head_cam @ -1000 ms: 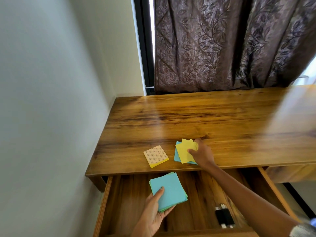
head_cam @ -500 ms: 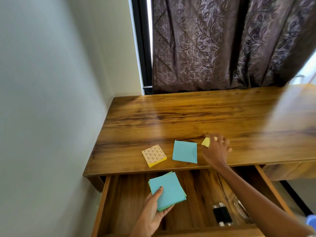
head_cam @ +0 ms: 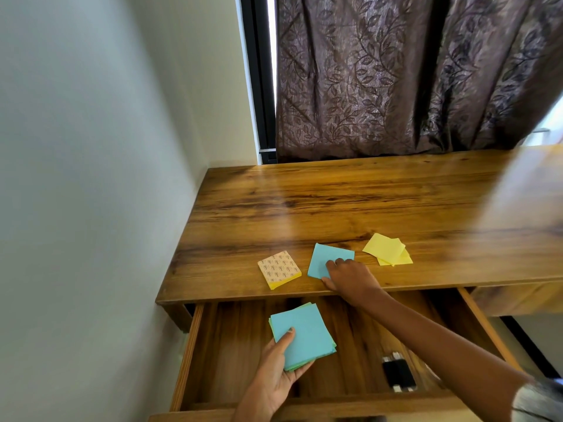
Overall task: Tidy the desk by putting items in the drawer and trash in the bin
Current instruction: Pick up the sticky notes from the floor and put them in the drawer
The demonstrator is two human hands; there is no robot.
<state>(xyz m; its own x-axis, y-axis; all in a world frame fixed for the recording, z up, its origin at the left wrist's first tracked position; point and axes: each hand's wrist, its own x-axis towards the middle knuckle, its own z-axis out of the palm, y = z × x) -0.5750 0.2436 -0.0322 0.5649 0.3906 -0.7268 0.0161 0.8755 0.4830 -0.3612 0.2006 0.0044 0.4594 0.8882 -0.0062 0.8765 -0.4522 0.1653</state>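
My left hand (head_cam: 275, 370) holds a stack of blue sticky notes (head_cam: 304, 335) over the open wooden drawer (head_cam: 189, 357). My right hand (head_cam: 350, 277) rests on a blue note sheet (head_cam: 324, 260) lying near the desk's front edge, fingers curled on its right part; I cannot tell whether it is gripped. A few loose yellow notes (head_cam: 388, 254) lie on the desk to the right of that hand. A patterned pad with yellow edges (head_cam: 278, 269) sits to the left of the blue sheet.
The wooden desk (head_cam: 365, 205) runs into a corner, with a white wall (head_cam: 91, 178) on the left and a brown leaf-patterned curtain (head_cam: 411, 77) behind. A black object with white ends (head_cam: 397, 374) lies in the drawer's right part.
My right hand lifted the yellow notes off the blue sheet, set them down to the right, then came back onto the blue sheet. The left hand kept its stack still.
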